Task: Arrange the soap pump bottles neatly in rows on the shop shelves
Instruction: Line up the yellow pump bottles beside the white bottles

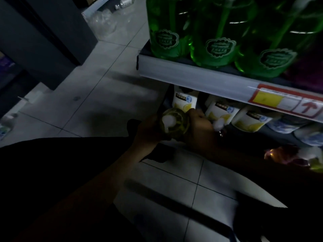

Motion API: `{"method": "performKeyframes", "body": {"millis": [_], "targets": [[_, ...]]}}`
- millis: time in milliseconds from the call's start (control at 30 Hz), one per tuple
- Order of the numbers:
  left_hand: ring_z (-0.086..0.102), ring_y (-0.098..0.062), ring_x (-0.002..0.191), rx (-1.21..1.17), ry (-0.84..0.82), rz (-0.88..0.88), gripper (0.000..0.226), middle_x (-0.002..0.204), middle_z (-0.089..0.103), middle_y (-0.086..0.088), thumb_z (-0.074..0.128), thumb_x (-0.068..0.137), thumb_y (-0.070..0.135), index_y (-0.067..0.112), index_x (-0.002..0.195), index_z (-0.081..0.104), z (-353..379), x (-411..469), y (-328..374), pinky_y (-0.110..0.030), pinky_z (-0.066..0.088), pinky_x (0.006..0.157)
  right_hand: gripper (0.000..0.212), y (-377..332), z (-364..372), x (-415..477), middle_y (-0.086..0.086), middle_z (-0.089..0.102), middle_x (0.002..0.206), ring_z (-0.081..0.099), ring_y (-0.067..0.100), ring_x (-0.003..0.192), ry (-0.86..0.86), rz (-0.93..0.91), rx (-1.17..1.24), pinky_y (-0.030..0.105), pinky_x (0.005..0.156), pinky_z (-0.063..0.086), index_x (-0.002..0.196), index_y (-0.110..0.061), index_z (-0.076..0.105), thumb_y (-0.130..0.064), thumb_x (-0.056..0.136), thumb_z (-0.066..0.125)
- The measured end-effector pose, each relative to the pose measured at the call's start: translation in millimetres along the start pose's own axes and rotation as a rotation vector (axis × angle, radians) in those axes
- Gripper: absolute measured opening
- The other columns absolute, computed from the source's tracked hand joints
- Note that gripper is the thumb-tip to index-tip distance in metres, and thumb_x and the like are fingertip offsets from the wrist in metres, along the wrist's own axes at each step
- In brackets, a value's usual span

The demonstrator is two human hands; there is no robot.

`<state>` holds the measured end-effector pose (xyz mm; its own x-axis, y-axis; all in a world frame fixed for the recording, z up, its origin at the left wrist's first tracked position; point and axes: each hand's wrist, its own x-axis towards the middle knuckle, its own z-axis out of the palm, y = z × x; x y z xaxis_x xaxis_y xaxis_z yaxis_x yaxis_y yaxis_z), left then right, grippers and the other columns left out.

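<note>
A: Dim aisle, tiled floor [108, 81]. Where's the bottle?
B: Pump bottle [174, 125] is at the lower shelf [272, 135] edge, left hand [148, 131] gripping it. Right hand [201, 130] is alongside, its grip lost in shadow.

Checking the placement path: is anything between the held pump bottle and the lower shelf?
Yes. White lemon-label bottles line the front of the lower shelf. The leftmost stands directly behind the held pump bottle, which the left hand and right hand grip. Too dim to confirm a free gap.
</note>
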<state>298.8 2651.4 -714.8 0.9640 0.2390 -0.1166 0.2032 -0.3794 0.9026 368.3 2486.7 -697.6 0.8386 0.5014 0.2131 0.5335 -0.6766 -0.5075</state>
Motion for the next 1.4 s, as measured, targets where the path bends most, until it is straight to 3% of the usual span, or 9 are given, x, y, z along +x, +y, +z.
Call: {"method": "performKeyframes", "body": {"millis": [100, 200, 367, 600, 867, 1000, 1067, 1233, 1400], "targets": [[0.069, -0.012, 0.095, -0.085, -0.033, 0.045, 0.060, 0.102, 0.072, -0.001, 0.088, 0.057, 0.024, 0.011, 0.111, 0.065, -13.8, -25.1, 28.4, -0.027, 0.056, 0.077, 0.059, -6.4, -47.8, -22.7, 0.001, 0.047, 0.102, 0.045, 0.007, 0.088, -0.081, 0.001, 0.195, 0.012, 0.069, 0.031, 0.111, -0.011, 0.058, -0.035, 0.064, 0.085], [0.069, -0.011, 0.097, -0.225, -0.102, 0.120, 0.052, 0.102, 0.073, 0.000, 0.082, 0.062, 0.005, 0.012, 0.111, 0.064, -14.1, -50.7, 73.3, -0.020, 0.053, 0.077, 0.054, -13.8, -93.8, -45.6, -0.002, 0.044, 0.098, 0.041, 0.005, 0.086, -0.041, -0.059, 0.242, 0.005, 0.068, 0.032, 0.102, -0.023, 0.052, -0.051, 0.066, 0.079], [0.069, -0.010, 0.088, -0.300, -0.050, 0.261, 0.042, 0.091, 0.074, 0.005, 0.082, 0.062, 0.034, 0.015, 0.097, 0.068, 7.0, -75.4, 132.8, -0.021, 0.052, 0.074, 0.043, -24.2, -147.5, -78.5, -0.001, 0.047, 0.092, 0.052, 0.009, 0.087, 0.189, -0.021, 0.427, 0.019, 0.064, 0.046, 0.090, -0.021, 0.049, -0.061, 0.076, 0.057], [0.069, -0.008, 0.080, -0.087, 0.229, 0.662, 0.050, 0.088, 0.071, 0.007, 0.061, 0.070, 0.071, 0.028, 0.095, 0.068, 25.5, -109.1, 236.5, -0.027, 0.054, 0.064, 0.069, -38.7, -219.7, -80.6, 0.008, 0.044, 0.076, 0.044, 0.020, 0.070, 0.569, -0.154, 0.538, 0.037, 0.061, 0.035, 0.081, -0.005, 0.045, -0.072, 0.088, 0.030], [0.059, 0.010, 0.092, 0.049, 0.252, 1.101, 0.044, 0.093, 0.058, 0.016, 0.058, 0.079, 0.061, 0.033, 0.112, 0.060, 40.2, -96.9, 395.6, -0.002, 0.042, 0.073, 0.051, -38.5, -369.3, -60.1, -0.009, 0.042, 0.078, 0.044, -0.004, 0.075, 1.070, -0.385, 0.332, 0.010, 0.065, 0.030, 0.083, -0.026, 0.047, -0.072, 0.088, 0.027], [0.053, 0.007, 0.109, 0.104, 0.195, 1.135, 0.058, 0.112, 0.048, 0.027, 0.057, 0.071, 0.069, 0.051, 0.126, 0.047, 70.3, -95.4, 461.9, -0.020, 0.052, 0.084, 0.051, -14.7, -424.6, -63.1, -0.015, 0.042, 0.082, 0.045, -0.008, 0.078, 1.295, -0.380, 0.251, 0.007, 0.070, 0.032, 0.088, -0.025, 0.051, -0.070, 0.089, 0.026], [0.052, 0.004, 0.111, 0.129, 0.170, 1.200, 0.059, 0.114, 0.048, 0.019, 0.059, 0.076, 0.061, 0.045, 0.131, 0.046, 88.4, -94.4, 488.8, -0.028, 0.052, 0.089, 0.059, 0.4, -444.9, -68.5, -0.009, 0.046, 0.085, 0.045, -0.005, 0.076, 1.382, -0.342, 0.233, 0.005, 0.072, 0.032, 0.092, -0.021, 0.059, -0.069, 0.090, 0.025], [0.047, -0.004, 0.112, 0.185, 0.146, 1.322, 0.057, 0.122, 0.046, -0.001, 0.063, 0.088, 0.031, 0.022, 0.141, 0.044, 144.8, -80.1, 544.8, -0.014, 0.042, 0.093, 0.068, 32.5, -494.6, -80.2, 0.001, 0.049, 0.097, 0.041, -0.005, 0.086, 1.526, -0.222, 0.117, -0.004, 0.075, 0.028, 0.115, -0.011, 0.066, -0.058, 0.093, 0.021], [0.033, 0.029, 0.090, 0.255, 0.090, 1.409, 0.063, 0.136, 0.031, -0.009, 0.050, 0.094, -0.006, 0.016, 0.148, 0.028, 194.6, -58.8, 579.2, -0.005, 0.042, 0.090, 0.049, 70.4, -518.7, -77.7, 0.004, 0.045, 0.106, 0.039, -0.004, 0.089, 1.500, -0.192, 0.101, -0.005, 0.076, 0.028, 0.131, -0.010, 0.055, -0.038, 0.100, 0.029]]}}
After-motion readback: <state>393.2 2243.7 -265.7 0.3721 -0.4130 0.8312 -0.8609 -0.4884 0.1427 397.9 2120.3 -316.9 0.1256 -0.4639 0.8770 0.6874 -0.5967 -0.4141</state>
